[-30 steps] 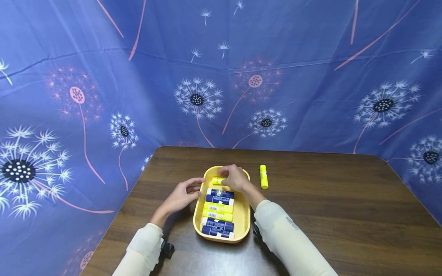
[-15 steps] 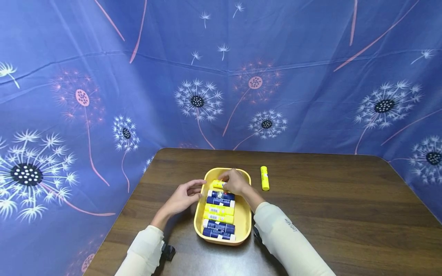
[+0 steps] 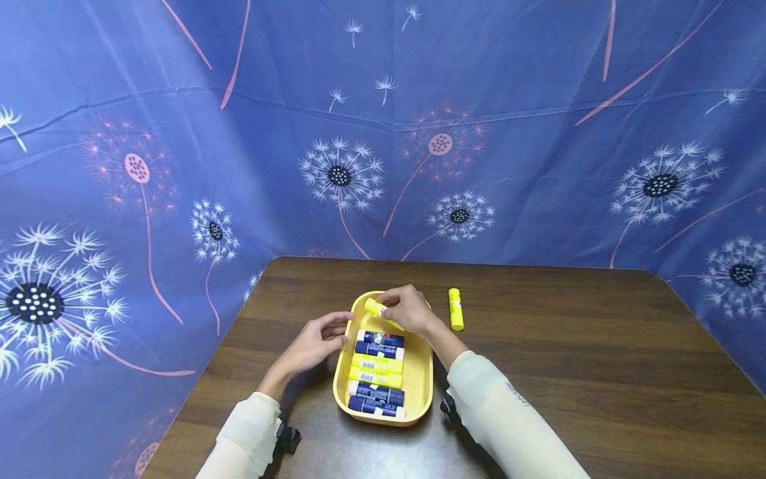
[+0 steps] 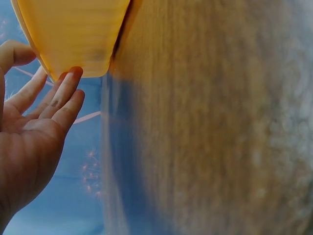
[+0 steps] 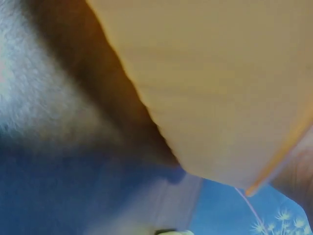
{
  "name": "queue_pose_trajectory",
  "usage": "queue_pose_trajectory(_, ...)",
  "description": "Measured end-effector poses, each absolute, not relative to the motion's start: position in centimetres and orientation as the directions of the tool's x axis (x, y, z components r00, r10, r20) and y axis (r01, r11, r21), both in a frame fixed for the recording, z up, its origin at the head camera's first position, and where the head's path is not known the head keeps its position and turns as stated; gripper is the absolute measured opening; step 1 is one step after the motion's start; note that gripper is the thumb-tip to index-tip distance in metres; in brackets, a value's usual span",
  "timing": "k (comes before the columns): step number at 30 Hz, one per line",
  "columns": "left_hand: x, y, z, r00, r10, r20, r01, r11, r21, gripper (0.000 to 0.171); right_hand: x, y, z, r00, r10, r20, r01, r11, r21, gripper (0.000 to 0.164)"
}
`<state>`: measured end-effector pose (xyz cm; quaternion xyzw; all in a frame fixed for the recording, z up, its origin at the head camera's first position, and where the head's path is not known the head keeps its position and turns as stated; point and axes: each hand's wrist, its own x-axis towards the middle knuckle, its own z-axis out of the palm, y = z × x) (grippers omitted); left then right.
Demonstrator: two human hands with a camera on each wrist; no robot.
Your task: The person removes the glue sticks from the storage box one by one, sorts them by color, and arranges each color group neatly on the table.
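My right hand [image 3: 411, 311] pinches a yellow glue stick [image 3: 374, 307] at the far end of a yellow tray [image 3: 420, 399]. That stick is tilted, and the fingers hide part of it. Below it in the tray lie blue glue sticks [image 3: 380, 339] with white ends and yellow glue sticks [image 3: 377, 364], side by side in a column. At the tray's left side is my left hand [image 3: 312, 342], its fingers loosely extended. In the left wrist view, the left hand's fingertips [image 4: 74, 71] touch the tray's outer wall [image 4: 90, 44]. The right wrist view shows mostly the tray's wall [image 5: 210, 98].
Another yellow glue stick [image 3: 456, 309] lies on the brown wooden table [image 3: 574, 359], right of the tray. A blue cloth [image 3: 526, 133] with dandelion prints hangs behind and to the left of the table.
The yellow glue stick in my right hand has gone from lying level to tilted, its left end shifted towards the tray's far rim. My left hand has stayed beside the tray.
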<state>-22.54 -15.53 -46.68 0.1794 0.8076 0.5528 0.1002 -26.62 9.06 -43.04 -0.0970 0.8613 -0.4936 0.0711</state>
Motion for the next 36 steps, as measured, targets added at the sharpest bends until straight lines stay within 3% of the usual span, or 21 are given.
queue_pose_trajectory(8,-22.6,-15.6,-46.7,-0.917,0.396,0.049,0.193,0.332,0.924,0.050,-27.0,10.8,-41.2,-0.988,-0.153,0.010,-0.055,0.298,-0.953,0.036)
queue_pose_trajectory(15,-22.5,-15.5,-46.8,-0.923,0.382,0.056,0.190,0.324,0.927,0.049,-27.7,13.7,-40.7,-0.999,0.007,-0.042,0.043,0.120,-0.992,0.040)
queue_pose_trajectory(30,-22.7,-15.6,-47.1,-0.924,0.381,0.040,0.182,0.345,0.921,0.051,-27.4,19.9,-42.5,-0.955,0.290,-0.061,0.080,0.055,-0.995,0.043)
queue_pose_trajectory(36,-22.7,-15.6,-47.0,-0.925,0.378,0.038,0.177,0.342,0.923,0.051,-27.0,21.8,-43.5,-0.918,0.385,-0.096,0.154,0.124,-0.980,0.042)
